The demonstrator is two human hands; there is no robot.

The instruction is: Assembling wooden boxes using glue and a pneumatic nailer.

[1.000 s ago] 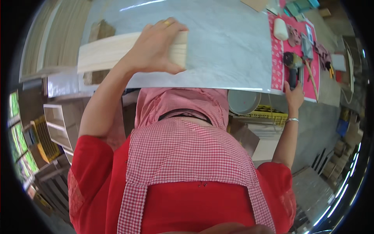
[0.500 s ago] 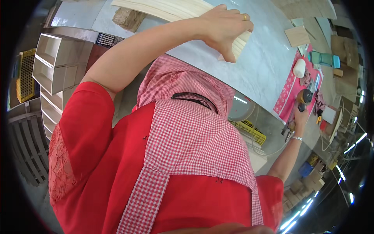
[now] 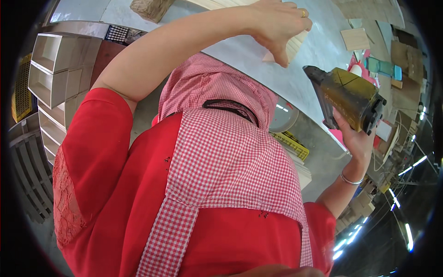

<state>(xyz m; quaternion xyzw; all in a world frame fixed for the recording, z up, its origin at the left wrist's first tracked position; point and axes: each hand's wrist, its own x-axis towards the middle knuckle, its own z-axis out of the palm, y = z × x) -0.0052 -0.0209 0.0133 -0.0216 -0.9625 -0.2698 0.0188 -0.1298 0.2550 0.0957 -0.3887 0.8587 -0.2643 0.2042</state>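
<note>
My left hand [image 3: 279,25] reaches across to the far side of the worktable and is closed over the end of a pale wooden board [image 3: 296,46], thumb on the near side. The rest of that board runs off to the left under my forearm, partly out of the frame. In my right hand [image 3: 359,141] is a nail gun [image 3: 348,94] with a yellow-brown and black body, its narrow black nose toward the left. My fingers wrap round its handle, mostly hidden behind it. The nail gun is raised over the table's right part, apart from the board.
The white worktable [image 3: 323,27] carries a brown block [image 3: 151,8] at far left and a small square wood piece [image 3: 355,39] at right. A teal container [image 3: 383,67] stands beyond the nail gun. Stacked wooden boxes [image 3: 44,76] and a yellow crate [image 3: 291,144] are nearby.
My right hand has lifted the nail gun from the pink cloth area at right and brought it up and leftward. My left hand, still on the board, has shifted slightly right and away.
</note>
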